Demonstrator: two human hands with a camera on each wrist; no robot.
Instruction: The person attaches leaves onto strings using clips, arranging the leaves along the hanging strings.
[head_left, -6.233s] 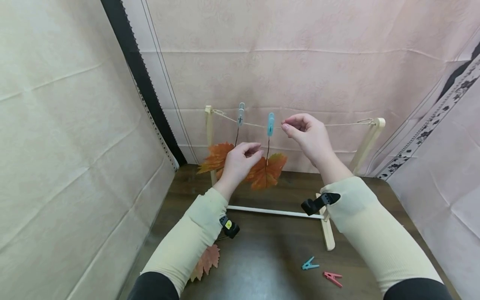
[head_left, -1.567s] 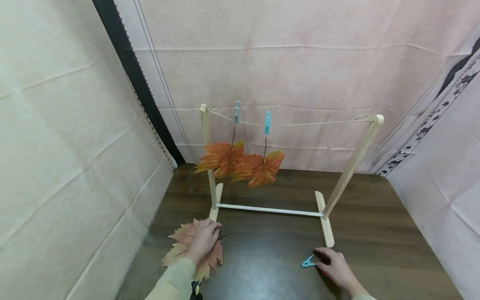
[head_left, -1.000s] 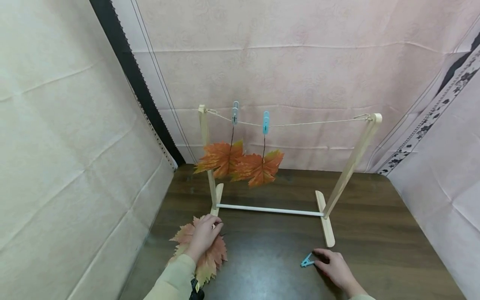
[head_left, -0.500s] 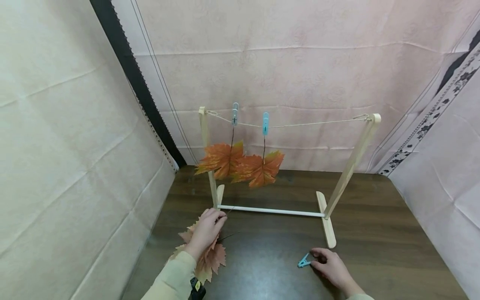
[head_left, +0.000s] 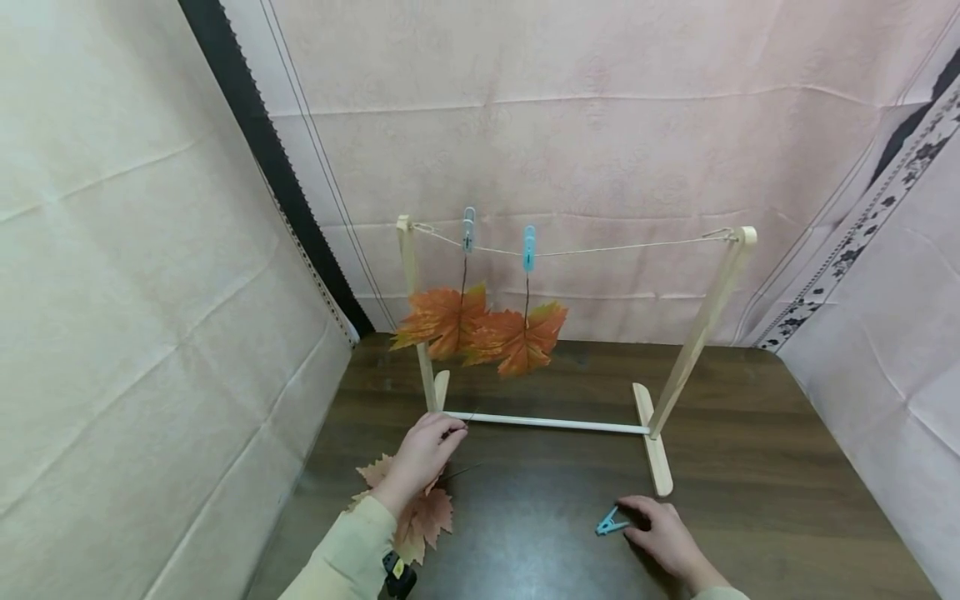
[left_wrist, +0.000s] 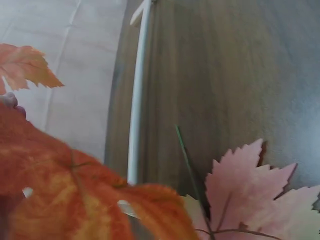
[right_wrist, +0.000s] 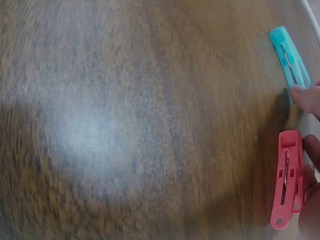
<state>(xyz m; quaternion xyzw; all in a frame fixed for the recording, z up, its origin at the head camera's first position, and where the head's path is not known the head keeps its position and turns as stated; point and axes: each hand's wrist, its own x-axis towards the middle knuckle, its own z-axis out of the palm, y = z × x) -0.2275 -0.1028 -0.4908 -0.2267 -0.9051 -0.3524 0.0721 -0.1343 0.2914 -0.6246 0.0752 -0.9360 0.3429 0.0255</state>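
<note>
My left hand (head_left: 423, 458) pinches a maple leaf by its thin stem, which sticks out past the fingertips. In the head view the hand covers that leaf; in the left wrist view its orange blade (left_wrist: 75, 195) fills the lower left. A pinkish maple leaf (head_left: 427, 517) lies on the table underneath, its stem pointing right. At the front right, my right hand (head_left: 663, 533) has thumb and forefinger on the handle ends of a blue clothespin (head_left: 609, 523). A red clothespin (right_wrist: 287, 175) lies close by those fingers, hidden beneath the hand in the head view.
A wooden rack with two posts (head_left: 708, 325) stands behind, joined low down by a white rod (head_left: 547, 422). Along its string (head_left: 630, 247), two blue clothespins (head_left: 529, 248) hold orange maple leaves (head_left: 517, 340) by their stems. Fabric walls (head_left: 600, 158) enclose the table (head_left: 540, 517).
Both hands have come down from the string. My left hand has taken a leaf off the pinkish one and moved up and right with it. The blue clothespin has shifted slightly left with my right fingers.
</note>
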